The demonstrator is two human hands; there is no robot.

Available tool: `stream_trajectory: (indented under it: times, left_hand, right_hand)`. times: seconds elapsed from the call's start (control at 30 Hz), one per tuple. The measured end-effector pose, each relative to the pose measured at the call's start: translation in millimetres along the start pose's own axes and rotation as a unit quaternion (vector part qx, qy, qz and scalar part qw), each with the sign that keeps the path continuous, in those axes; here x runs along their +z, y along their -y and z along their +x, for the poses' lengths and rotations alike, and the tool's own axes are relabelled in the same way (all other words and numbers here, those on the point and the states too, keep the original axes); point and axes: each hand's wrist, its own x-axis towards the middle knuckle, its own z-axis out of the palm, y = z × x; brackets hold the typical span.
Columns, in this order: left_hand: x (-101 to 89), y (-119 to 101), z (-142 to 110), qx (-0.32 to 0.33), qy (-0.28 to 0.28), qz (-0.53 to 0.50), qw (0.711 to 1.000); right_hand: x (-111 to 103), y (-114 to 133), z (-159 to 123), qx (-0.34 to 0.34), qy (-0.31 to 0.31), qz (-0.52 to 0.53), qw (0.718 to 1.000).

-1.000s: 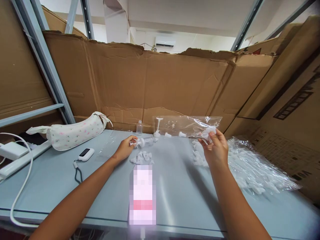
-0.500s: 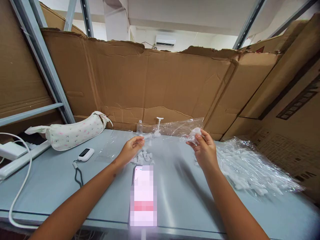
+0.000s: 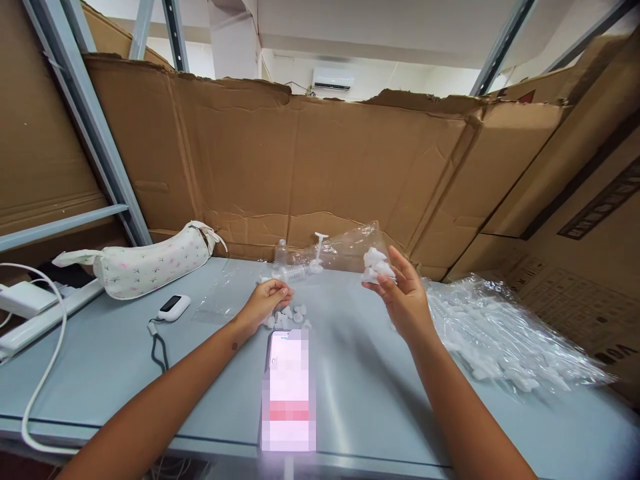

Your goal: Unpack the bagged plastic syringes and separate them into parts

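At the near edge of the grey tabletop (image 3: 350,413), a phone (image 3: 289,393) lies face up, its lit screen blurred out. A white cable (image 3: 57,360) loops down over the same edge on the left. Farther in on that side, a small white device (image 3: 174,307) with a dark display rests beside its dark strap (image 3: 159,350). Just beyond the phone sits a little heap of loose pieces (image 3: 286,317), all white, and off to the right a large plastic sack (image 3: 510,340) of white parts lies on its side.

Above the heap is the person's left hand (image 3: 269,299), its fingers drawn together; whether they pinch anything cannot be told from this angle. The right hand (image 3: 400,290), raised well to the right of it, grips the end of a clear bag (image 3: 350,247) between thumb and fingers, with a cluster of white pieces (image 3: 376,265) gathered there. The bag stretches leftward past a white T-topped plunger (image 3: 319,253), near a clear bottle (image 3: 281,255) that stands upright. Left of these lies a patterned pouch (image 3: 157,263).

Behind everything rises a cardboard panel (image 3: 320,160), and beyond its torn top an air conditioner (image 3: 333,80) hangs on the wall.
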Motion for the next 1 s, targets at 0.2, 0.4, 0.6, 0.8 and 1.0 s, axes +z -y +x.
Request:
stream_trajectory:
  times: [0.2, 0.4, 0.6, 0.8, 1.0]
  left_hand:
    - [0.9, 0.3, 2.3, 0.008, -0.026, 0.031, 0.999]
    - [1.0, 4.2, 5.9, 0.021, -0.048, 0.062, 0.997]
    - [-0.6, 3.9, 2.9, 0.024, -0.052, 0.101, 0.993]
    - [0.9, 0.6, -1.7, 0.029, -0.047, 0.124, 0.991]
    - [0.6, 0.8, -2.2, 0.031, -0.037, 0.133, 0.990]
  right_hand:
    - [0.3, -4.3, 0.8, -0.010, -0.057, -0.022, 0.998]
    - [1.3, 0.9, -2.0, -0.024, -0.039, -0.077, 0.996]
    - [2.1, 2.6, -1.4, -0.047, -0.042, -0.093, 0.994]
    - [1.1, 1.2, -0.6, -0.061, -0.070, -0.112, 0.989]
    - [1.8, 1.3, -0.8, -0.076, -0.087, -0.083, 0.990]
